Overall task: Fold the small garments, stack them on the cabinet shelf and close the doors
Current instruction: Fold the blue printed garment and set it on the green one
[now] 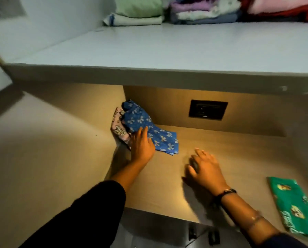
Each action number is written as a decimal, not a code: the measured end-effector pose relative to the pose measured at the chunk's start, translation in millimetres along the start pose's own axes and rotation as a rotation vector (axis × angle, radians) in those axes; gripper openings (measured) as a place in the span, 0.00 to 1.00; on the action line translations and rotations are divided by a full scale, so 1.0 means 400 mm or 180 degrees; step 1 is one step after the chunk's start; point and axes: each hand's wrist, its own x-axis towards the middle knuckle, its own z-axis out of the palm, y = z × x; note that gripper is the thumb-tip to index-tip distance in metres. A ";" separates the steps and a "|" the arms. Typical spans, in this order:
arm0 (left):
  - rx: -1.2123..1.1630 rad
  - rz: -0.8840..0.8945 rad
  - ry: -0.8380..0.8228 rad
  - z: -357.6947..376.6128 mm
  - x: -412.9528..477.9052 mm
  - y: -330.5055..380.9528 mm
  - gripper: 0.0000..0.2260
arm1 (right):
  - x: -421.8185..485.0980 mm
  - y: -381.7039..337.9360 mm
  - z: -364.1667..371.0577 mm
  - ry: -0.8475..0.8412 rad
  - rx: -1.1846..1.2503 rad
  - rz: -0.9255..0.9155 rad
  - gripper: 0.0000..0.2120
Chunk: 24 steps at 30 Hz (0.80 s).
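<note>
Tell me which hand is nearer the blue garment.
Left. The left hand rests on the blue garment at the shelf's back corner; the right hand lies apart on bare shelf.

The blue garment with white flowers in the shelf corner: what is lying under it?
Under the blue garment a pink printed garment sticks out on its left side. The left hand rests on both. How far the pink one reaches underneath is covered.

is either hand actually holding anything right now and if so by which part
Neither grips anything. The left hand rests flat on the blue garment, at its near left edge. The right hand is empty.
</note>
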 end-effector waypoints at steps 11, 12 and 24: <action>-0.1494 -0.1465 -0.0298 -0.105 0.268 -0.066 0.20 | 0.344 -0.365 0.076 -0.0488 0.0623 -0.0295 0.23; -0.1473 -0.1752 -0.0283 -0.093 0.280 -0.070 0.18 | 0.344 -0.361 0.078 -0.0495 0.0681 -0.0274 0.23; -0.1300 -0.0076 -0.0411 -0.069 0.113 0.058 0.10 | 0.329 -0.231 -0.034 0.0260 0.3551 0.1105 0.17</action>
